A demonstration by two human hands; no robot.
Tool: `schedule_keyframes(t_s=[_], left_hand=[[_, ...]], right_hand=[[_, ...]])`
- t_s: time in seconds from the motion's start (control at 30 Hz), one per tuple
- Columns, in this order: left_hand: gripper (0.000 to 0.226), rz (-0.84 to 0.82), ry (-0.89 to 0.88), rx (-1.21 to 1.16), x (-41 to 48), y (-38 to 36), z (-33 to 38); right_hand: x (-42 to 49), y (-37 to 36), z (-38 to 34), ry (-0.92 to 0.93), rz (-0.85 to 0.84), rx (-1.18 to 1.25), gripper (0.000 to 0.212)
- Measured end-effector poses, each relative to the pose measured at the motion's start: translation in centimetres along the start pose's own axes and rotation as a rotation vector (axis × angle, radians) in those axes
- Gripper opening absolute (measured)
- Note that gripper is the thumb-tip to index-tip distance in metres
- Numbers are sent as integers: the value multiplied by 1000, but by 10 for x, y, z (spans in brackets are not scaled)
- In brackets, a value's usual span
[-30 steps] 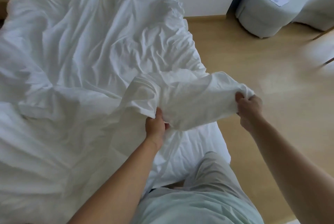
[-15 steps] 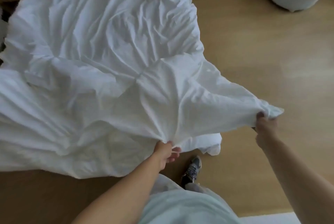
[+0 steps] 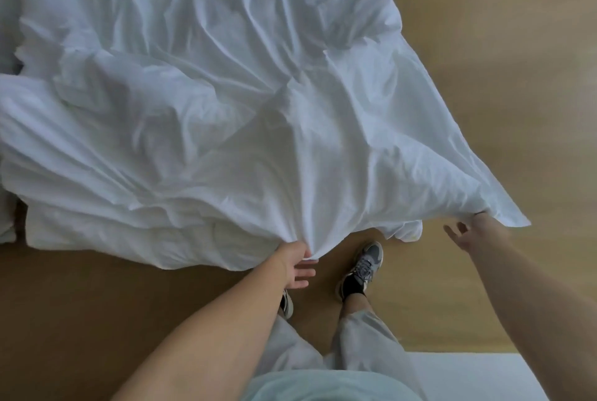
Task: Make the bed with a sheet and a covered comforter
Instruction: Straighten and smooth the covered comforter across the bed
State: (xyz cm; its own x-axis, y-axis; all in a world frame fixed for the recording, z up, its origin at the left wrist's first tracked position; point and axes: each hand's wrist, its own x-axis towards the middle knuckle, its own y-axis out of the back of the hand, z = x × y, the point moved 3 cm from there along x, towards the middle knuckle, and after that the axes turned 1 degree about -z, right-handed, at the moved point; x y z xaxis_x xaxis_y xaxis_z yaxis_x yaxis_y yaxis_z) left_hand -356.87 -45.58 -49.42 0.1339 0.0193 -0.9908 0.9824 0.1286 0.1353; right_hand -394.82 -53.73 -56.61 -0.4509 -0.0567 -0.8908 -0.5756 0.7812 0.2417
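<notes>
A crumpled white covered comforter (image 3: 210, 93) fills the upper left of the head view, and its near edge hangs over the bed's foot. My left hand (image 3: 295, 266) pinches that near edge where the folds gather to a point, its other fingers loosely extended below. My right hand (image 3: 473, 231) holds the comforter's right corner (image 3: 504, 216), stretched out over the floor, with some fingers spread. No separate sheet can be told apart from the white cloth.
Light wooden floor (image 3: 500, 77) lies to the right. A brown surface (image 3: 80, 303) runs along the lower left. My feet in grey sneakers (image 3: 363, 266) stand below the comforter edge. A white flat object (image 3: 478, 374) sits bottom right. More white bedding (image 3: 6, 12) shows at the left edge.
The comforter's folded-over end has been pulled toward me and spread flat. My hands moved lower and wider apart, the right one carrying the corner out over the floor. The view tilted down.
</notes>
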Motion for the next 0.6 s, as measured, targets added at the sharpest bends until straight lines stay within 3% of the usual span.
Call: schedule_keyframes(t_s=[0.07,0.13,0.2,0.33,0.43,0.5,0.6], left_hand=[[29,5,16,-31,14,6,-11],[40,79,-78,-224,25,25,-5],[50,193,-198,-476,27,59,14],[47,224,-368,-841,43,138,53],[17,346,-407,-699,67,184,51],[19,328,-292,-549,89,201,20],[26,205,-52,-338,104,213,-46]], right_hand=[[-33,-26,35,-17,-172,-65,77],[-77,-59,77,5,-335,-252,106],[-108,-94,126,28,-403,-404,93],[-145,-143,198,25,-375,-371,32],[-143,-142,213,165,-260,-370,26],[-135,-119,221,224,-159,-399,24],[-124,-82,243,152,-31,-381,25]])
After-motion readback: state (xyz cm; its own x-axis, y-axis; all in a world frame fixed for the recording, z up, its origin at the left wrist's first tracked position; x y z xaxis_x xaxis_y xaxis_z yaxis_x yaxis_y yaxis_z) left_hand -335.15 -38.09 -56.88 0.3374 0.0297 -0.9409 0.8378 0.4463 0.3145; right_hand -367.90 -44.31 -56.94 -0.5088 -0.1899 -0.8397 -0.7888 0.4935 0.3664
